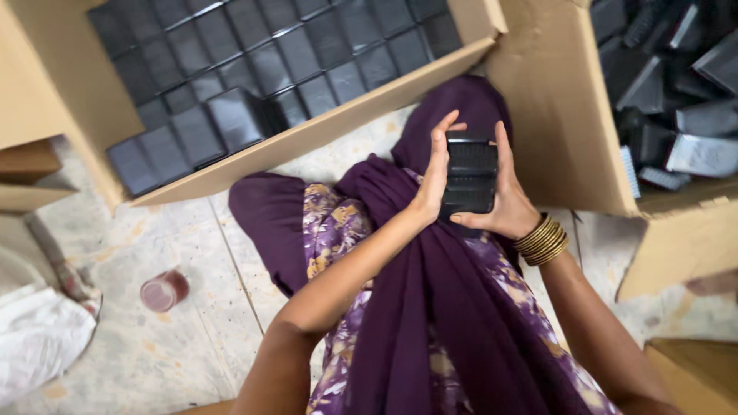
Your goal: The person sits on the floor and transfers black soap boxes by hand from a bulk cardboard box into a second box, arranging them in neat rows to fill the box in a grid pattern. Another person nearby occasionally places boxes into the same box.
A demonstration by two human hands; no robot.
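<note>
At frame centre, the left hand and right hand clamped one black ribbed block; the upper-left carton was nearly filled, while loose blocks remained upper right

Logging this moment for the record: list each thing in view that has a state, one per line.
Black ridged block: held upright between both hands, above the lap.
Left hand: closed on the block's left edge.
Right hand: closed on the block's right edge.
Left carton: open, packed with black pieces in neat rows.
Right carton: open, black pieces heaped loosely.
Small reddish cup: lying on the floor, apart.
</note>
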